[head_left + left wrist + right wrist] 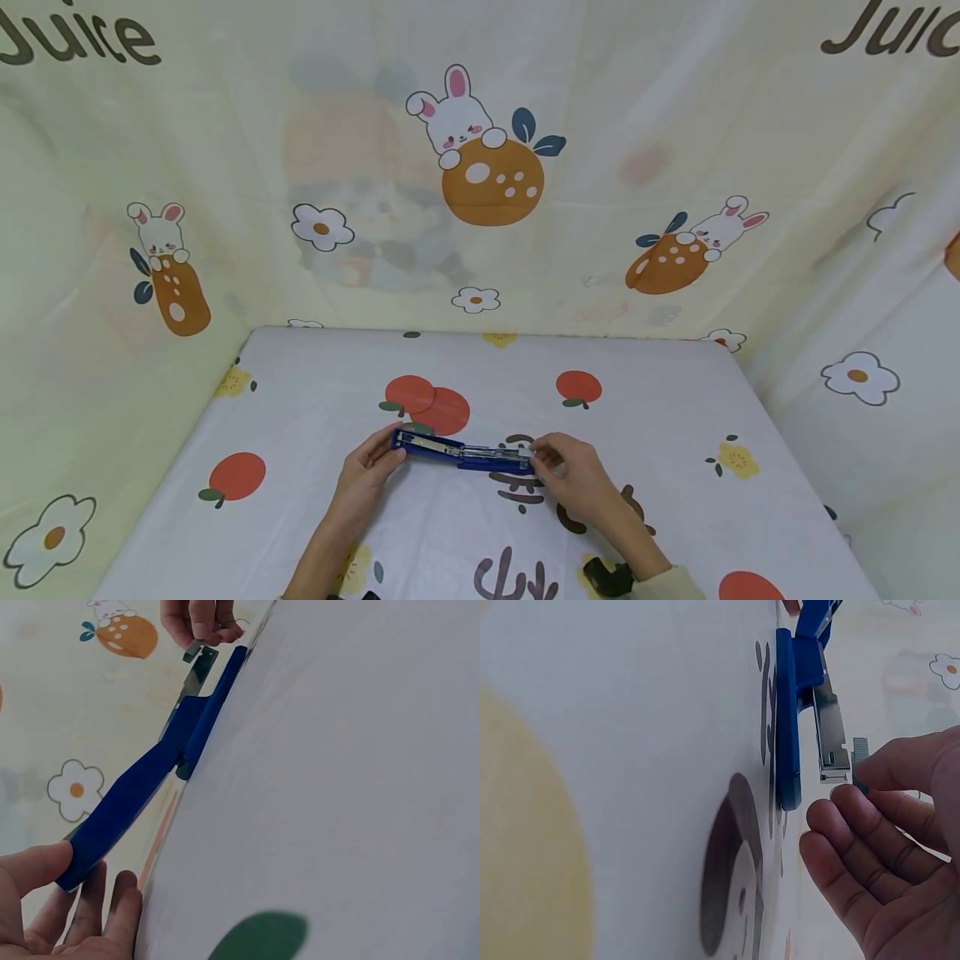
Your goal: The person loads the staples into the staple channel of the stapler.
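Note:
A blue stapler (495, 459) lies opened wide over the table, its metal staple channel (831, 735) exposed. My left hand (365, 477) pinches the end of the raised top arm (124, 802) between thumb and fingers. At the other end, my right hand (581, 477) pinches a small strip of staples (860, 750) between thumb and index finger. The strip stands right beside the channel's front end; the other fingers curve loosely below it. In the left wrist view the stapler's base (217, 712) is down along the tabletop.
A white tablecloth (645, 433) printed with fruit and flowers covers the table. Patterned curtains (360, 150) hang behind it and at both sides. A black wrist device (607, 577) shows at the right sleeve (667, 586).

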Demonstrator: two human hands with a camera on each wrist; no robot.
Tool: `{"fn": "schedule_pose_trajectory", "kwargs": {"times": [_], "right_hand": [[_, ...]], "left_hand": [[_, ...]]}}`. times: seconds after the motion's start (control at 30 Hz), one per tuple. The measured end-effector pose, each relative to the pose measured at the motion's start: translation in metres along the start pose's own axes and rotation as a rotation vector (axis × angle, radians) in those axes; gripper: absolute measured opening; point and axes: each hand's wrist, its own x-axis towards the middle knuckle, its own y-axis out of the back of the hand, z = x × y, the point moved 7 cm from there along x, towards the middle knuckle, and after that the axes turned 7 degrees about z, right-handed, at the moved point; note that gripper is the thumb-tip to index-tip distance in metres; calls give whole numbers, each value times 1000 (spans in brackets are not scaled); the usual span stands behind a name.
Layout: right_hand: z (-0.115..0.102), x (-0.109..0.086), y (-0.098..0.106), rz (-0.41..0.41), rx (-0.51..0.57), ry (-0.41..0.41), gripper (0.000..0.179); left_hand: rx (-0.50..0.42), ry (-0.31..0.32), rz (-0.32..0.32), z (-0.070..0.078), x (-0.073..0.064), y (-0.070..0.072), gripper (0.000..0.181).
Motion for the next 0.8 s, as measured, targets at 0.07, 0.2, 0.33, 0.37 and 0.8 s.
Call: {"fn": "schedule_pose_trajectory", "kwargs": {"times": [0.07,0.2,0.33,0.37,0.8], "right_hand": [[0,0,-1,-1,6,2,17],[-2,1,-2,-12,9,14,17],[-4,1,-2,-23,6,39,16],[-5,2,-2,-25,5,44,16],[-3,4,-6,-33,-14,20,16]], "left_hand": [[5,-1,1,0,0,0,54],[-3,-1,0,-1,0,0,54],[-13,4,-1,-1,1,1,54],[-11,4,-1,-1,1,1,54],[-15,7,0,-1,1,1,55]]}}
